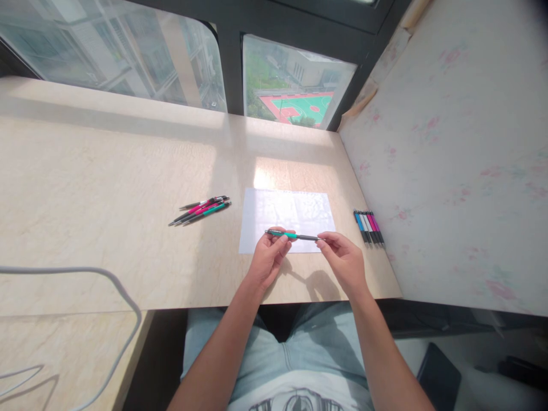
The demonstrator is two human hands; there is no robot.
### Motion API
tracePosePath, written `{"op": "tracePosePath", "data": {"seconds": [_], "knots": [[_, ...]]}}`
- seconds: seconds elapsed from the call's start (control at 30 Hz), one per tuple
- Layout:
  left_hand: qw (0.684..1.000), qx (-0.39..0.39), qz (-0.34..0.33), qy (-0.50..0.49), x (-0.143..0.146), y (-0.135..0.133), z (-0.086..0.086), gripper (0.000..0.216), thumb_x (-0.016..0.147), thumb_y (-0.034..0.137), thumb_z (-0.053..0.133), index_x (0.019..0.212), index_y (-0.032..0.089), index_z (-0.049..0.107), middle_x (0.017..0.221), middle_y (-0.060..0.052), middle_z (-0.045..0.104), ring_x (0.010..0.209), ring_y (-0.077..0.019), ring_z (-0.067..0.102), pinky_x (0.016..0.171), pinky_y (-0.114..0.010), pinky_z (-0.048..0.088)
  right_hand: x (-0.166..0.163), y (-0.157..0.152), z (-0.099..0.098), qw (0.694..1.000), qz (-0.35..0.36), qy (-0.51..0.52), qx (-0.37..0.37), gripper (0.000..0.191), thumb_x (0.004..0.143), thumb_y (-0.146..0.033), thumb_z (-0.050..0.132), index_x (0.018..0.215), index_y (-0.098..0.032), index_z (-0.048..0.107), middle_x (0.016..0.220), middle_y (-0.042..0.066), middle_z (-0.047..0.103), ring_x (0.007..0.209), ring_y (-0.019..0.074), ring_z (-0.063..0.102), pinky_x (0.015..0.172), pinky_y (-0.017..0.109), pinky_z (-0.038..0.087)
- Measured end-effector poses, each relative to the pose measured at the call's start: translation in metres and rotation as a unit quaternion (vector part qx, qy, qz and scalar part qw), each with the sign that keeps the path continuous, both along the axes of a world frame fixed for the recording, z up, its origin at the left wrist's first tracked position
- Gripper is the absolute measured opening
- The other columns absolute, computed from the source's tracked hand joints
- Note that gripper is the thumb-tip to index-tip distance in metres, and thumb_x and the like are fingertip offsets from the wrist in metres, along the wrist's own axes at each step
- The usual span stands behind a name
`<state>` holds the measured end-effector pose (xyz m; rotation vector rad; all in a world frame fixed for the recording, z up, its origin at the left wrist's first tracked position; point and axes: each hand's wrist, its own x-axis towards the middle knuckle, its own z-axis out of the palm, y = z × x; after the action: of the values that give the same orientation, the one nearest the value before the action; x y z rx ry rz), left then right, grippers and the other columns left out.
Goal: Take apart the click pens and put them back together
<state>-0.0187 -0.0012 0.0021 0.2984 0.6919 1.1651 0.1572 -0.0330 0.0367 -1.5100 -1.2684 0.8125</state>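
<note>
A green and black pen (290, 234) lies level between my two hands, above the near edge of a white sheet of paper (252, 217). My left hand (272, 254) is closed on its green barrel, thumb on top. At the other end, my right hand (341, 256) pinches the tip, which its fingers partly hide. Left of the paper rests a loose pile of pens (201, 210) in pink, green and black. To the right, several pens (368, 228) with blue, white, pink and purple barrels lie side by side in a row.
The pale desk (128, 228) ends at a flowered wall (449, 171) on the right and at windows (295, 80) behind. A grey cable (107, 274) loops across the left front. The desk's front edge runs just over my lap.
</note>
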Motion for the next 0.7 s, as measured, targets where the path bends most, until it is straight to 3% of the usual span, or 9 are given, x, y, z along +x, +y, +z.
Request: {"op": "tracePosePath", "data": {"seconds": [0.27,0.5,0.7], "knots": [[1.0,0.001,-0.003,0.007,0.0,0.0,0.0,0.026,0.073,0.018,0.082,0.093,0.017,0.065,0.1,-0.005,0.073,0.09,-0.0108,0.068,0.08,-0.018,0.052,0.0,-0.001,0.004,0.999,0.003,-0.04,-0.01,0.021,0.085,-0.043,0.068,0.087,-0.022,0.073,0.083,0.004,0.073,0.078,0.0202,0.066,0.074,0.034,0.052],[1.0,0.01,-0.016,0.021,0.001,-0.001,0.0,0.025,0.073,0.019,0.083,0.092,0.017,0.066,0.098,-0.006,0.074,0.089,-0.0116,0.068,0.081,-0.02,0.052,-0.001,0.0,0.01,0.986,0.004,-0.164,-0.01,0.045,0.095,-0.047,0.053,0.061,-0.021,0.062,0.054,-0.001,0.057,0.054,0.0142,0.054,0.056,0.029,0.04],[1.0,0.003,-0.008,0.024,0.0,0.0,-0.001,0.027,0.073,0.02,0.083,0.092,0.017,0.065,0.099,-0.005,0.073,0.09,-0.0111,0.067,0.079,-0.019,0.052,0.001,0.002,0.005,0.991,0.034,-0.126,0.015,0.019,0.089,-0.039,0.063,0.097,-0.022,0.068,0.091,0.003,0.071,0.083,0.0188,0.066,0.068,0.028,0.051]]}}
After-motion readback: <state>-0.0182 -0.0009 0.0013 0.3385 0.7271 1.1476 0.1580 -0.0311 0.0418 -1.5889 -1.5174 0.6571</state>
